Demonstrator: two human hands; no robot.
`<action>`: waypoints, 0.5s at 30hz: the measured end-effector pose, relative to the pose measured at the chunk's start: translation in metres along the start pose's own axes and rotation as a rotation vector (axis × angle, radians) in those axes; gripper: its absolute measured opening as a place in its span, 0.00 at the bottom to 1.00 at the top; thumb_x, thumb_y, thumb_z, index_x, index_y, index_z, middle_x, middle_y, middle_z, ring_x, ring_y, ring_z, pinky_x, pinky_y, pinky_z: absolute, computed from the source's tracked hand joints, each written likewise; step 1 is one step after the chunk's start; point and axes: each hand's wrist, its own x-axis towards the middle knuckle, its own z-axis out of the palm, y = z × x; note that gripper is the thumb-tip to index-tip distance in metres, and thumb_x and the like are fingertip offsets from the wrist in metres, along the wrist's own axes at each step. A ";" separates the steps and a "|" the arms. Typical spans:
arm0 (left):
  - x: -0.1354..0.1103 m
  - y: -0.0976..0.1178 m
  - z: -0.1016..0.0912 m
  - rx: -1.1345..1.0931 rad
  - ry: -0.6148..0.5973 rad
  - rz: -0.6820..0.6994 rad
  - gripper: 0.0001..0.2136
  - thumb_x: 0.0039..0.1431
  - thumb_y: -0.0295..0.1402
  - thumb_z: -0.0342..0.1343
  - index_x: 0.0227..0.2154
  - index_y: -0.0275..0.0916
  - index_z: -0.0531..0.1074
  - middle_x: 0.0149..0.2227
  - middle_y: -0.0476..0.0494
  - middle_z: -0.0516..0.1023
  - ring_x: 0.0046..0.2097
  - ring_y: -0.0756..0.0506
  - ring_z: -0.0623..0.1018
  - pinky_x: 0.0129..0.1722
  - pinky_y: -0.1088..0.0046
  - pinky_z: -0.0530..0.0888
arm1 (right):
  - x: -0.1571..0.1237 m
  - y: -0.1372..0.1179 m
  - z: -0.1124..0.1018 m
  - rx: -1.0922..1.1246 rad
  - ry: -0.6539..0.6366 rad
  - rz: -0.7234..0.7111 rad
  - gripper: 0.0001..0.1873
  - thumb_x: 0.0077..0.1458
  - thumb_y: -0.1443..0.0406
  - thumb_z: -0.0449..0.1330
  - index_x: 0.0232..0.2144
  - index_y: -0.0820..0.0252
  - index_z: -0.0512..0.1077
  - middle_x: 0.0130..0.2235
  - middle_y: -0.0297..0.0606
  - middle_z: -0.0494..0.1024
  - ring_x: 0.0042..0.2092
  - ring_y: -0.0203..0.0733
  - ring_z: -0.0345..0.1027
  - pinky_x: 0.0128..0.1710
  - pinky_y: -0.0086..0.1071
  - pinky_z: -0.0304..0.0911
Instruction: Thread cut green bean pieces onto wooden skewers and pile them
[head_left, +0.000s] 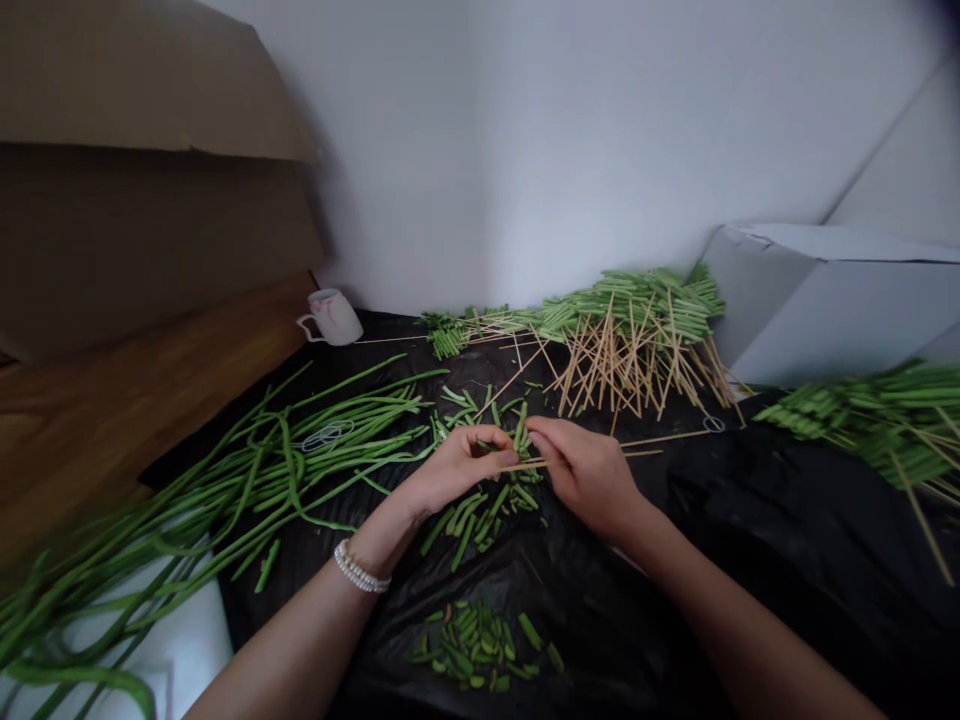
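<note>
In the middle of the view, my left hand (465,465) is closed with thumb and fingers in a pinch at a short cut piece of green long bean (520,428). My right hand (589,475) is closed around a thin bamboo skewer (532,464), whose one end meets my left thumb while the other sticks out past my right hand. The bean piece stands nearly upright between the hands; fingers partly hide where it meets the skewer. Below and behind the hands lie loose cut bean pieces (466,520).
Long uncut beans (255,460) spread across the left. Skewered beans (637,310) are piled at the back, with more (862,410) at right. A mug (335,318), cardboard box (150,200) and white box (772,300) border the black plastic sheet (600,640). Small bean scraps (480,640) lie in front.
</note>
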 end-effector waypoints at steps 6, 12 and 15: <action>0.001 0.000 0.004 0.139 0.018 0.082 0.10 0.49 0.36 0.62 0.24 0.34 0.70 0.23 0.52 0.68 0.25 0.54 0.64 0.25 0.78 0.61 | 0.001 0.006 -0.006 -0.294 -0.059 -0.181 0.24 0.59 0.73 0.46 0.57 0.61 0.63 0.33 0.34 0.77 0.29 0.34 0.69 0.28 0.28 0.58; 0.004 -0.004 0.003 0.234 0.112 0.148 0.10 0.50 0.36 0.62 0.26 0.33 0.72 0.26 0.49 0.71 0.28 0.52 0.67 0.29 0.77 0.64 | -0.002 0.009 -0.003 -0.468 -0.081 -0.367 0.15 0.59 0.72 0.51 0.46 0.62 0.71 0.26 0.31 0.72 0.25 0.34 0.64 0.25 0.31 0.48; 0.003 -0.003 0.004 0.150 0.104 0.157 0.10 0.51 0.36 0.62 0.29 0.34 0.74 0.27 0.49 0.72 0.29 0.52 0.67 0.31 0.77 0.64 | -0.002 0.005 -0.001 -0.453 -0.042 -0.293 0.10 0.60 0.70 0.52 0.41 0.62 0.73 0.24 0.30 0.71 0.24 0.33 0.62 0.26 0.32 0.47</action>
